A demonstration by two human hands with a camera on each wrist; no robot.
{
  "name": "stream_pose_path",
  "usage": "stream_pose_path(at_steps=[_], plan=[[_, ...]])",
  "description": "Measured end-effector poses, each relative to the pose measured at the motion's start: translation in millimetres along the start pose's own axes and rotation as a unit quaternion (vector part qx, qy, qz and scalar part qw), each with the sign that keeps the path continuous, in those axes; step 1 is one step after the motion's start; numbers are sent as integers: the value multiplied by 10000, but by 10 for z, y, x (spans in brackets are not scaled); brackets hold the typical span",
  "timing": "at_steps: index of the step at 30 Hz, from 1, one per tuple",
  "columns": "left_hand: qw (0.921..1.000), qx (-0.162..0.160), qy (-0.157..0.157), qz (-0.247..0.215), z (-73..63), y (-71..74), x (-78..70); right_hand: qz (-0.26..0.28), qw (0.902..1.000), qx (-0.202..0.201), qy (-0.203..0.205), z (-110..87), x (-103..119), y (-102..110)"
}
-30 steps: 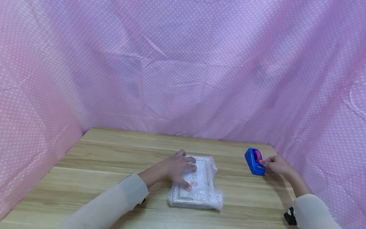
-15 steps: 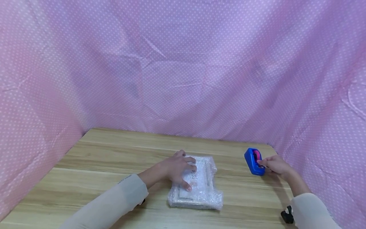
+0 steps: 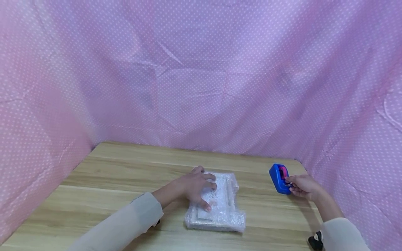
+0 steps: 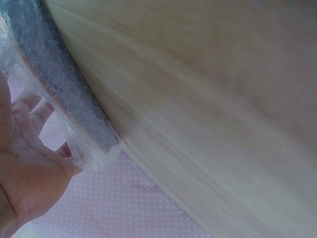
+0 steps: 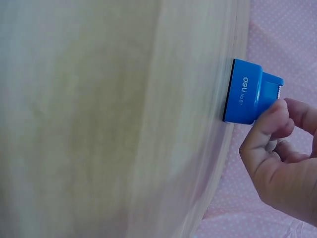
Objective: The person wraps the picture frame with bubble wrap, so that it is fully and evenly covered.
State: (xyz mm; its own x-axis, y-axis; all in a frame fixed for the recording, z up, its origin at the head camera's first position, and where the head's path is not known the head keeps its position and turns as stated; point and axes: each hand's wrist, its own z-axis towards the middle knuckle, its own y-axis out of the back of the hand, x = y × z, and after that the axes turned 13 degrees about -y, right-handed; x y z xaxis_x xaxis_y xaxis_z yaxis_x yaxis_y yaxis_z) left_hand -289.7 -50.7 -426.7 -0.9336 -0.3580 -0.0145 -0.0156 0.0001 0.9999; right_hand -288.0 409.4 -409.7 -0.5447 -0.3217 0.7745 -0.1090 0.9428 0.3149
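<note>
A flat, frame-like item in bubble wrap (image 3: 220,209) lies on the table in the head view. Spread over its left part, my left hand (image 3: 198,186) rests on the wrap with fingers apart. The left wrist view shows the palm of that hand (image 4: 29,158) beside the wrapped edge (image 4: 64,79). To the right stands a blue tape dispenser (image 3: 277,179) with a pink roll core (image 3: 284,171). My right hand (image 3: 304,186) pinches the tape at its cutter, thumb and forefinger together. In the right wrist view these fingers hide most of the tape end beside the dispenser (image 5: 243,91).
The wooden table (image 3: 125,174) extends left of the wrapped item and between it and the dispenser. A pink dotted cloth (image 3: 194,87) hangs behind and along both sides of the table. The dispenser is close to the table's right edge.
My right fingertips have shifted slightly at the dispenser's front, and the fingers are more curled now. The left hand and wrapped item keep their place; the head view has tilted slightly.
</note>
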Motion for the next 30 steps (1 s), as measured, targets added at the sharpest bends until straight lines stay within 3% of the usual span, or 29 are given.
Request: stream_pose_path(at_steps=[4, 10, 16, 24, 30], plan=[[10000, -2, -32, 48, 6, -8, 0, 461, 9984, 304, 84, -10, -36, 15], [10000, 20, 6, 90, 11, -14, 10, 728, 9953, 599, 232, -22, -55, 23], [10000, 48, 51, 0, 21, -18, -13, 901, 9945, 501, 180, -74, -84, 12], [10000, -2, 42, 17, 16, -3, -25, 1134, 9904, 732, 314, -103, -87, -23], [10000, 0, 3, 25, 26, 13, -30, 1310, 9891, 613, 280, -100, -96, -29]])
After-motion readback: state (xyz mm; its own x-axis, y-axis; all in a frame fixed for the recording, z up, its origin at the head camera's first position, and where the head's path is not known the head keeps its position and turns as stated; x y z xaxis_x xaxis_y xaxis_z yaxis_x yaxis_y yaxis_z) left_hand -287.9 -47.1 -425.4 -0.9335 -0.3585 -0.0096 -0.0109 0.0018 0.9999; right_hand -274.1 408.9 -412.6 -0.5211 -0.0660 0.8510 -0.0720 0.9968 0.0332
